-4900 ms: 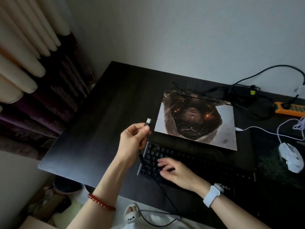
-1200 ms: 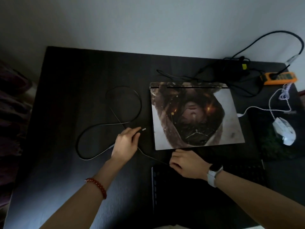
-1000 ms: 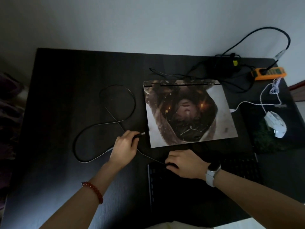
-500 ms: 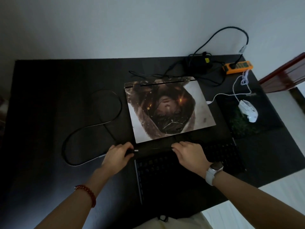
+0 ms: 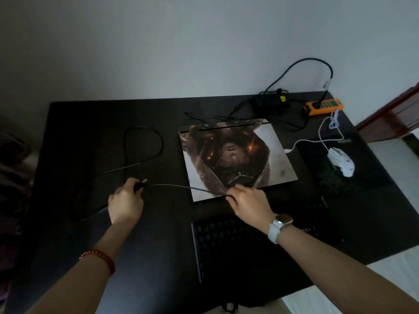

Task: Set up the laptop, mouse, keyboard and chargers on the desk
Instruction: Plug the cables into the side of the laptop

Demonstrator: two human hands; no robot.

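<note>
A closed laptop (image 5: pixel 235 157) with a picture on its lid lies on the dark desk (image 5: pixel 95 137). The black keyboard (image 5: pixel 229 243) sits in front of it. My left hand (image 5: pixel 125 202) grips the USB plug of the keyboard's black cable (image 5: pixel 145 146), left of the laptop. My right hand (image 5: pixel 249 201) pinches the same cable at the laptop's front edge, so a stretch of it runs taut between both hands. The rest of the cable loops over the desk's left half. A white mouse (image 5: pixel 341 164) rests on a dark mouse pad (image 5: pixel 362 177), its white cable running to the laptop's right side.
An orange power strip (image 5: pixel 324 106) lies at the back right corner. A black charger brick (image 5: pixel 271 102) and tangled black cords sit behind the laptop. A wall stands right behind the desk. Red-brown furniture (image 5: pixel 394 116) is off the right edge.
My left hand pulled the plug away to the left of the laptop. My right hand left the keyboard and took hold of the cable, which is now stretched between both hands.
</note>
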